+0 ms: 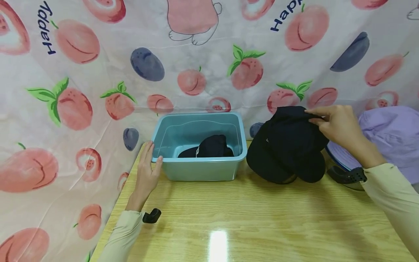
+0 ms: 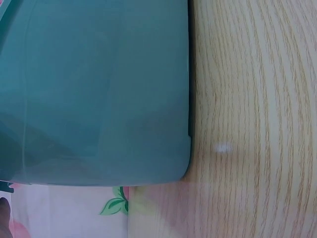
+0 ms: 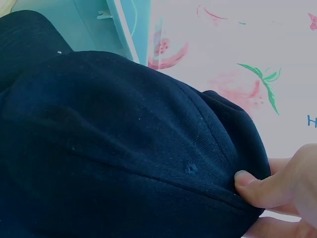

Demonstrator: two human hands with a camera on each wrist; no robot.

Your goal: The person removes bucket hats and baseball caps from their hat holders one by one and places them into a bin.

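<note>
My right hand (image 1: 340,125) pinches the top of a black baseball cap (image 1: 288,134) between thumb and fingers, to the right of a blue plastic bin (image 1: 199,169). Two brims show at its lower edge; whether a second cap hangs with it or lies behind, I cannot tell. In the right wrist view the thumb presses into the dark cloth (image 3: 124,134). With fairly straight fingers, my left hand (image 1: 148,174) touches the bin's front left corner. Inside the bin lies another black cap (image 1: 212,146), its lower part hidden by the front wall.
A lilac bucket hat (image 1: 392,134) sits at the right, partly behind my right forearm, with other brims beneath it. The wooden table (image 1: 203,211) meets a fruit-printed cloth (image 1: 196,58) at the back and left. Black straps circle both wrists.
</note>
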